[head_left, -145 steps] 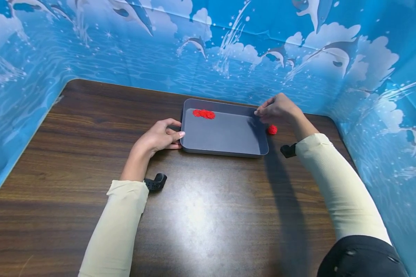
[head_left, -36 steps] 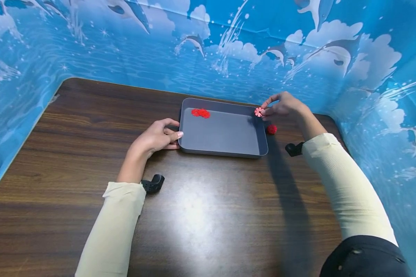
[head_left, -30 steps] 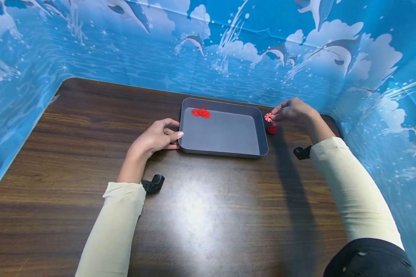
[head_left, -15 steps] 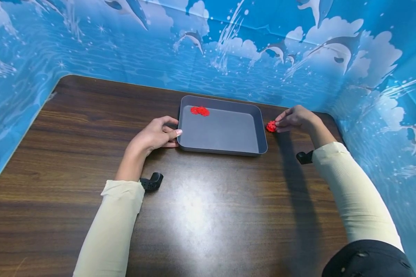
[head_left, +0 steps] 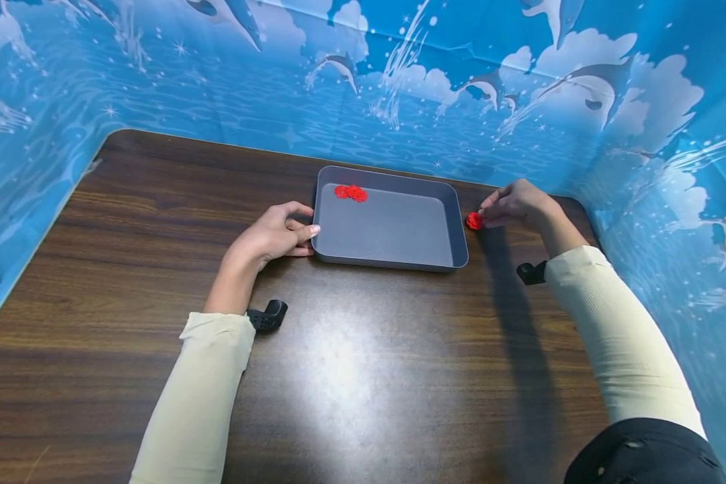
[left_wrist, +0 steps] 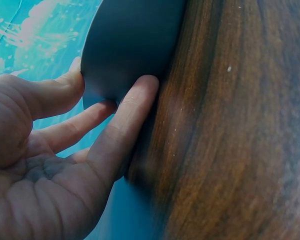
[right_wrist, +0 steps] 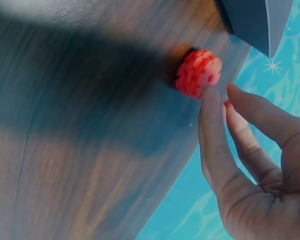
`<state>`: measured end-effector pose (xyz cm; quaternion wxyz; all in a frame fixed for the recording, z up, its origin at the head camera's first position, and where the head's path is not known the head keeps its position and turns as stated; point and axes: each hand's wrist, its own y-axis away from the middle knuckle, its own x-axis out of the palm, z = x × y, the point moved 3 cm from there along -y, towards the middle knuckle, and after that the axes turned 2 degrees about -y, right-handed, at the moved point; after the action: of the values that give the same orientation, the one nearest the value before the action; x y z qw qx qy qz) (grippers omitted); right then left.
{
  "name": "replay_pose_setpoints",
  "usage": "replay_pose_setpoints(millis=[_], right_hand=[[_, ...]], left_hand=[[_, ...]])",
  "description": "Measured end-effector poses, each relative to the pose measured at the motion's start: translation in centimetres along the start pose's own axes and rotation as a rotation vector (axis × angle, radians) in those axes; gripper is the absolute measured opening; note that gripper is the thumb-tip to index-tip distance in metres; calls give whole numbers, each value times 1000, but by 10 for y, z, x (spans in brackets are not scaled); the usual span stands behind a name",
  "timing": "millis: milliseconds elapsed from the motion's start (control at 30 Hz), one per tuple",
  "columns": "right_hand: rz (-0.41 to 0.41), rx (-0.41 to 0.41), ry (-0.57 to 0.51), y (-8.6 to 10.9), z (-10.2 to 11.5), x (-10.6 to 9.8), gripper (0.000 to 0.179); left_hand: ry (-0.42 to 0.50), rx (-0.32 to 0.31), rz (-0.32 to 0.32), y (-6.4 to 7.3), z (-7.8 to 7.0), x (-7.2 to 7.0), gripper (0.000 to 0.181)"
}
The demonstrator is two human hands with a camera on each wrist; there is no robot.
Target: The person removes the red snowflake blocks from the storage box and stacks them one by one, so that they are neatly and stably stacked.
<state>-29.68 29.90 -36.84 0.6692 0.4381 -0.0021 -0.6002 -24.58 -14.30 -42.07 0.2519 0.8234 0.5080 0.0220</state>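
Observation:
In the head view my left hand (head_left: 273, 232) holds the left side of a grey rectangular tray (head_left: 393, 232), thumb at the rim. The left wrist view shows its fingers against the tray's outer wall (left_wrist: 135, 40). Inside the tray, near the back left, lie several overlapping red notched discs (head_left: 351, 193). My right hand (head_left: 514, 202) is beside a small stack of red notched discs (head_left: 473, 221) on the table, just right of the tray. Seen from the right wrist, one straight fingertip (right_wrist: 208, 92) touches the stack (right_wrist: 197, 72), while the thumb stands apart from it.
The dark wood-grain table (head_left: 339, 376) carries a bright glare in front of the tray. A blue dolphin-print curtain (head_left: 266, 94) rises behind the table's back edge and along both sides. Black straps with camera mounts (head_left: 269, 316) sit on the wrists.
My right hand has brought a red disc from over the tray's back right corner onto the stack and loosened its pinch. The discs in the tray spread less widely; the left hand stays.

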Motion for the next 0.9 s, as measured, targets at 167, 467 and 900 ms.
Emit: replay_pose_setpoints(millis=[167, 467, 900], right_hand=[[19, -24, -12, 0, 14, 9, 25], [44, -107, 145, 7, 50, 24, 32], [75, -188, 142, 4, 127, 103, 31]], left_hand=[[-8, 3, -6, 3, 1, -3, 58], [-10, 16, 4, -2, -2, 3, 57], [1, 22, -7, 1, 3, -1, 56]])
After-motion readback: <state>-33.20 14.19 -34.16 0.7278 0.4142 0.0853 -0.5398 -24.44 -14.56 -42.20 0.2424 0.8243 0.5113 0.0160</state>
